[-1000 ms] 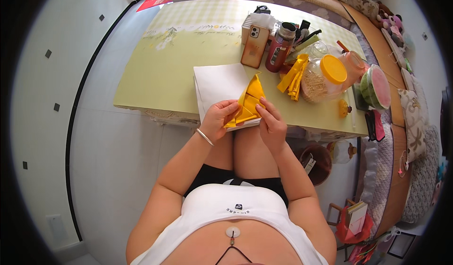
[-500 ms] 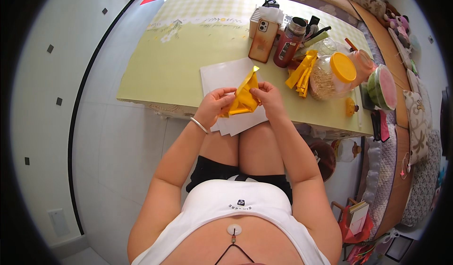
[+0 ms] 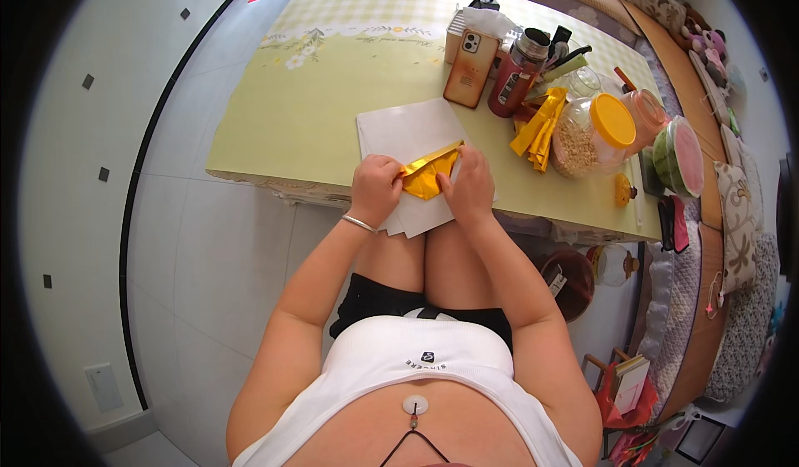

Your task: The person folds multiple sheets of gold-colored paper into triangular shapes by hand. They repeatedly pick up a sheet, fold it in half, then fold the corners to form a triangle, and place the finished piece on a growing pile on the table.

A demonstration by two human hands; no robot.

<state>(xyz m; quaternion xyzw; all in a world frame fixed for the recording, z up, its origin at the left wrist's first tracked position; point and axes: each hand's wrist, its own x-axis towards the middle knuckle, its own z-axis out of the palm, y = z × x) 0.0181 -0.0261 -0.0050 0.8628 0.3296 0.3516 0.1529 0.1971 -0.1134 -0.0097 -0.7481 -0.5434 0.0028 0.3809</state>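
A shiny gold foil sheet point(image 3: 426, 182), partly folded, is stretched between my two hands above the near edge of the table. Its top border is turned over into a band. My left hand point(image 3: 377, 189), a bangle at the wrist, has closed fingers on the foil's left end. At the opposite end, my right hand point(image 3: 469, 186) pinches the foil between thumb and fingers. White paper sheets point(image 3: 395, 131) lie stacked beneath, jutting past the table edge over my thighs. Several folded gold foil strips point(image 3: 539, 130) are piled farther right.
On the green-patterned table point(image 3: 283, 117), a phone point(image 3: 469, 69) leans upright beside a red bottle point(image 3: 518, 76). To the right stand a yellow-lidded jar point(image 3: 583, 138), a pink jar point(image 3: 645, 111) and a watermelon-patterned round thing point(image 3: 678, 157). A brown bin point(image 3: 570, 284) is below the table.
The foil has gone from an upright pointed shape to a lower one with a folded upper band. My hands have turned inward, and my right hand now lies more over the foil's right end.
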